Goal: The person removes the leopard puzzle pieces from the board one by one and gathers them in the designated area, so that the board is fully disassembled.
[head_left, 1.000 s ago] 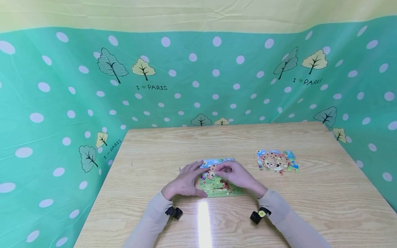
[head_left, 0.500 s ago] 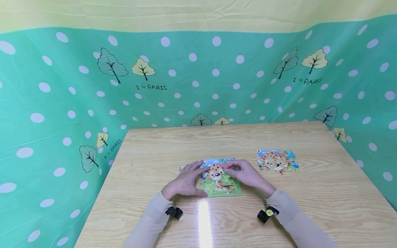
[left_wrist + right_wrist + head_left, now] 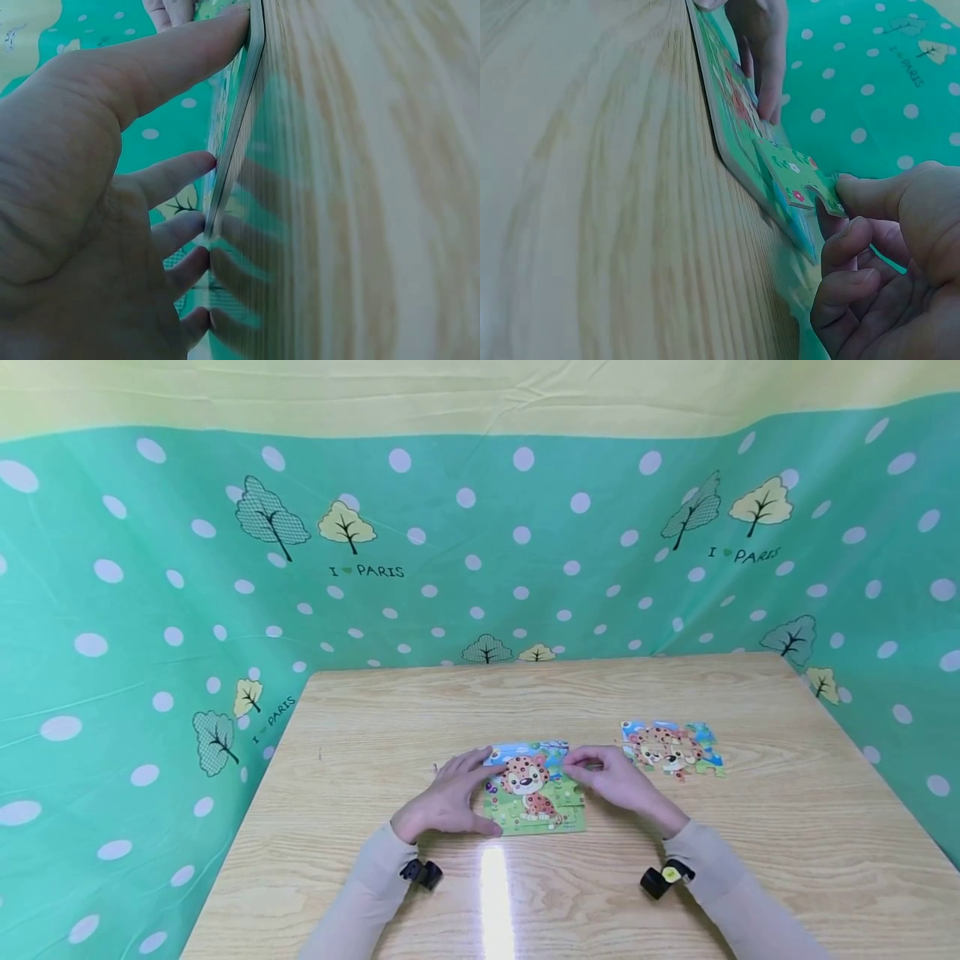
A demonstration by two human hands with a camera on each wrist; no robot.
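Head view: the right hand (image 3: 618,780) pinched a flowered green puzzle piece (image 3: 791,171), tilted over the right side of the leopard puzzle board (image 3: 513,827); whether they touched, I couldn't tell. The left hand (image 3: 450,800) lay spread along the board's left edge. More pieces (image 3: 670,750) lay rightward on the table (image 3: 375,727).

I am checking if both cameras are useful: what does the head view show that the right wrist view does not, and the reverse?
Only the head view shows the separate leopard puzzle and the black wrist devices.
Only the right wrist view makes clear the pink flower on the green piece and its notched shape.
Both show the right hand pinching that piece, the left hand, board, table and dotted curtain.
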